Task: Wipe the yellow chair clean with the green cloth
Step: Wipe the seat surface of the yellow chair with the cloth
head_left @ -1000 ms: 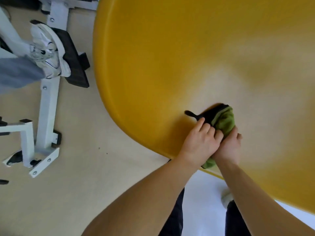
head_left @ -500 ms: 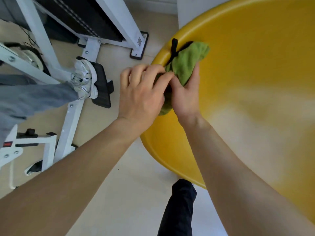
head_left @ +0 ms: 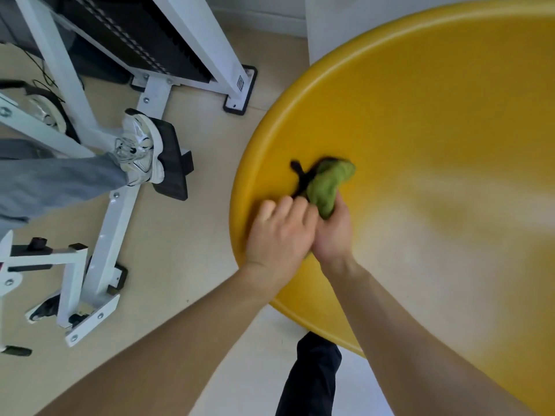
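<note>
While both bare forearms reach in from the six o'clock edge, a dark trouser leg (head_left: 312, 376) shows between them above the pale floor (head_left: 186, 250). The left hand (head_left: 277, 232) lies partly over the right hand (head_left: 332, 229), and the two are bunched together on the green cloth (head_left: 329, 183), fingers curled and closed around it. That one cloth is pressed against the yellow chair (head_left: 435, 121) just inside its curved rim, toward nine o'clock on the shell; a black strap (head_left: 300, 175) sticks out of the cloth at about eleven o'clock from the hands. The left hand hides the lower end of the cloth, so how much is gripped cannot be told.

Off toward nine o'clock stands a white exercise machine (head_left: 120, 211), its frame well apart from the chair. One white sneaker (head_left: 139, 153) rests on a black pedal (head_left: 172, 160), with a grey trouser leg (head_left: 54, 181) leading away to the edge. At twelve o'clock, a black-capped foot (head_left: 240, 99) of the machine sits near the chair's rim.
</note>
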`<action>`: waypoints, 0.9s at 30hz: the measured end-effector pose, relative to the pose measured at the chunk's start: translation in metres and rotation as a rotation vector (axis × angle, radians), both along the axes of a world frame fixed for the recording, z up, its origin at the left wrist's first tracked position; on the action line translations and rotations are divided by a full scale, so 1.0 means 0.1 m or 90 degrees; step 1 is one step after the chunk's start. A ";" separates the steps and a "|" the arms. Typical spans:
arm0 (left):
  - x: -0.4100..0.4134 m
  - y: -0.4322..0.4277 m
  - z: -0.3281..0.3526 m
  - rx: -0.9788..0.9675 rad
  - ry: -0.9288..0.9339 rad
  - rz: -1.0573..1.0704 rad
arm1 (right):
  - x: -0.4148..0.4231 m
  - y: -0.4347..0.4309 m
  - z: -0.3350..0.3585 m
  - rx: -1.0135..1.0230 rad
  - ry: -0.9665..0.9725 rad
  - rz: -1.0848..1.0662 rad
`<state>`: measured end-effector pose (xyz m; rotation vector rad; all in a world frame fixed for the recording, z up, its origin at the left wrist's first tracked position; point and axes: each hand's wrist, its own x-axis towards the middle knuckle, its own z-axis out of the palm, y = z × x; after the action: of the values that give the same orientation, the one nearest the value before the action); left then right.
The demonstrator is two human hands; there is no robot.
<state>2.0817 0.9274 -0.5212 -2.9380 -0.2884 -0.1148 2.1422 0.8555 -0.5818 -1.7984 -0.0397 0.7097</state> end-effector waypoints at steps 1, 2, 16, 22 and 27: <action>0.06 0.13 0.16 0.000 -0.049 0.039 | 0.12 0.18 0.17 0.067 -0.025 -0.027; 0.11 0.25 0.30 -0.003 -0.081 0.060 | 0.24 0.36 0.37 0.115 -0.046 -0.050; -0.17 -0.60 -0.66 -0.404 0.449 -0.010 | 0.07 -1.07 -0.71 -0.410 -0.137 0.316; 0.53 -0.30 -0.20 -0.682 0.117 0.237 | 0.93 -0.57 0.02 -0.134 -0.200 -0.006; 1.25 -0.01 0.30 -0.708 -0.165 0.300 | 1.35 0.02 0.57 -0.035 -0.445 -0.009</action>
<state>2.2071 0.9264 -0.4915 -3.7576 -1.4921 -0.3643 2.2769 0.8573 -0.5252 -2.0185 -0.4742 0.0427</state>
